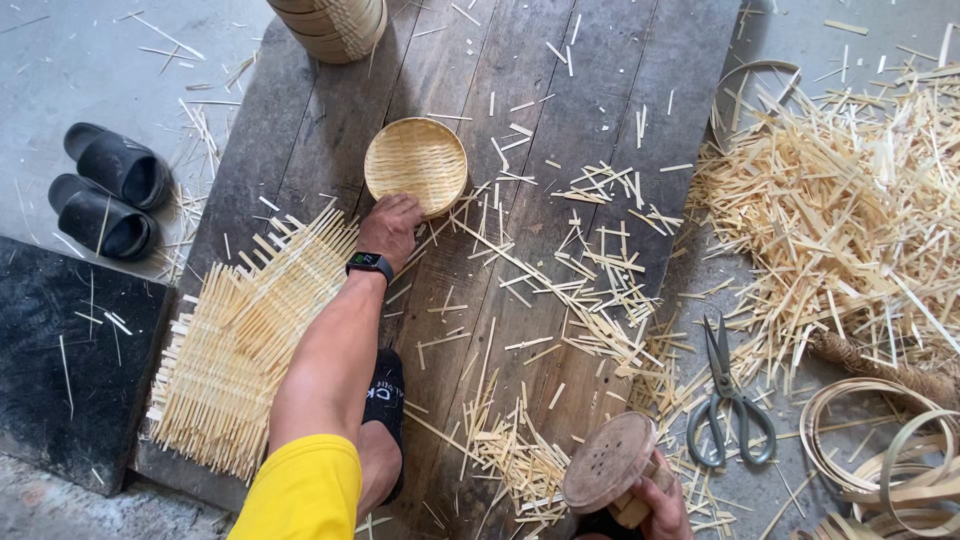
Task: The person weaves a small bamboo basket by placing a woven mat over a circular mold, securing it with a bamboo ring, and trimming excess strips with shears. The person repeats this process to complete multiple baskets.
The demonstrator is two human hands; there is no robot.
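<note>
My left hand [390, 228] reaches forward across the dark wooden board [560, 120] and grips the near rim of a small round woven bamboo basket [415, 162] lying open side up. A black watch [369, 264] sits on that wrist, and a yellow sleeve covers the upper arm. At the bottom edge my right hand [662, 505] is closed on the handle of a round wooden block [608, 460] with small holes in its flat face. Its fingers are partly out of view.
A flat woven bamboo mat [235, 350] lies left of my arm. Scissors [730, 395], bamboo hoops [890, 450] and a big pile of strips [850, 200] lie at right. Stacked baskets [330, 25] stand at the top, black slippers [110, 190] at left. My sandalled foot [385, 400] rests on the board.
</note>
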